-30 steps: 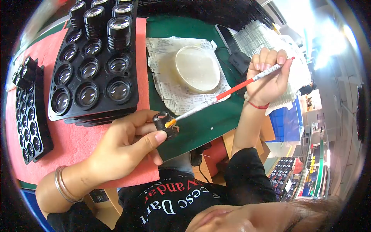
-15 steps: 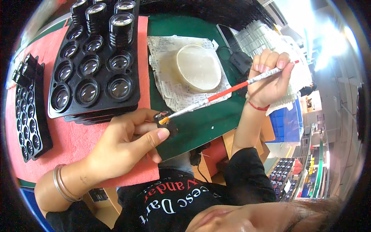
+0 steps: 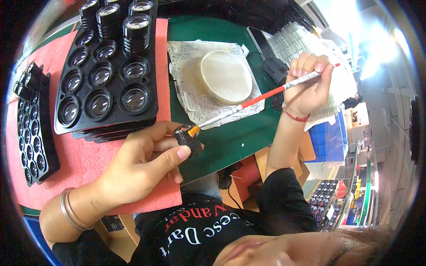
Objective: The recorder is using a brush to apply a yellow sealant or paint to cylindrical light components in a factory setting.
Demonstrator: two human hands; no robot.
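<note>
My left hand (image 3: 146, 162) grips a small black lens barrel (image 3: 188, 138) between thumb and fingers, above the green table's front edge. In my right hand (image 3: 309, 86) is a thin paintbrush (image 3: 262, 97) with a red and white handle, held near its far end. The brush slants down to the left, and its orange bristles are at the upper rim of the lens barrel. Behind the brush a round, pale tub (image 3: 227, 77) sits on printed paper (image 3: 184, 57); a whitish surface shows in it.
A stack of black trays (image 3: 84, 127) with round lenses and several upright lens barrels (image 3: 136, 33) stands on a pink mat (image 3: 80, 162). A smaller black tray (image 3: 33, 133) lies farther left. Dark devices (image 3: 274, 68) and stacked clear trays (image 3: 293, 42) are at the back right.
The brush tip has shifted slightly right and up along the lens barrel's rim. My left hand has tilted the barrel a little, so more of its side shows.
</note>
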